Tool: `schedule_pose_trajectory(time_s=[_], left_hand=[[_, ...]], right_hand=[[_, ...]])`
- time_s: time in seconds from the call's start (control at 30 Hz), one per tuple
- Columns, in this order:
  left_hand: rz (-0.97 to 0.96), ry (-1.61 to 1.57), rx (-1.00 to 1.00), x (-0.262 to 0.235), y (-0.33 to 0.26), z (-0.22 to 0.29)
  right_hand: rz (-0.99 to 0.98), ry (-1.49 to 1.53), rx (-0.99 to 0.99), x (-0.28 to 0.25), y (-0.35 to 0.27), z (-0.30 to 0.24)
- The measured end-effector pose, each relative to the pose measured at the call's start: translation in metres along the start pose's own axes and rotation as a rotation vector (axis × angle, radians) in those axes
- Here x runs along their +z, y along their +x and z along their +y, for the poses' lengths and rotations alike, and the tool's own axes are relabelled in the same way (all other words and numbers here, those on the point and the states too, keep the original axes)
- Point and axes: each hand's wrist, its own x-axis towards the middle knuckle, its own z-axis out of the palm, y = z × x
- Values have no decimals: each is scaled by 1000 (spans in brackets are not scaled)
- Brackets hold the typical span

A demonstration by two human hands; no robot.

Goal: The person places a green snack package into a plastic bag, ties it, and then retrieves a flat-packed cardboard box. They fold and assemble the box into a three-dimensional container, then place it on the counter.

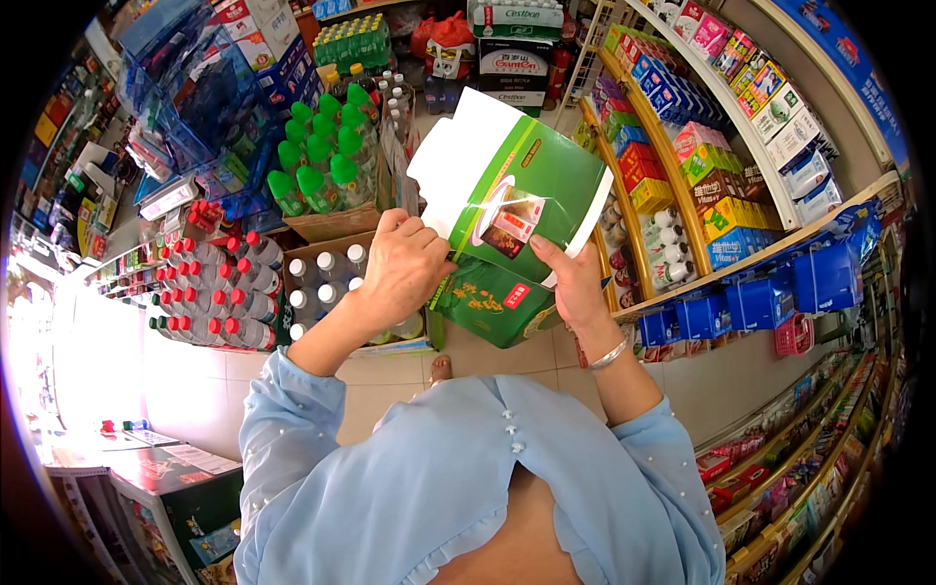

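I hold a large green box point(546, 180) with a white back and a clear round window up in front of me. My left hand point(405, 263) grips its lower left edge with the fingers closed over it. My right hand point(575, 283) holds its lower right side, thumb lying on the front near the window; a silver bracelet point(609, 356) circles that wrist. Just beneath the box is a second green package point(492, 307), between my two hands. Both my forearms wear light blue sleeves.
Red-capped bottles point(219, 292) and green-capped bottles point(317, 156) stand stacked on the left. A cardboard box of white-capped bottles point(327, 278) sits under my left hand. Shelves of coloured boxes point(702, 166) curve along the right, with blue baskets point(770, 297) below. A counter point(166, 468) is lower left.
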Motion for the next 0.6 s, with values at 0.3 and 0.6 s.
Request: schedule_pose_trajectory(time_s=[0.3,0.6], left_hand=[[39,18,46,8,-2,3],[17,30,65,6,-2,6]], right_hand=[[58,5,-1,0,3,5],[104,79,1,3,3,4]])
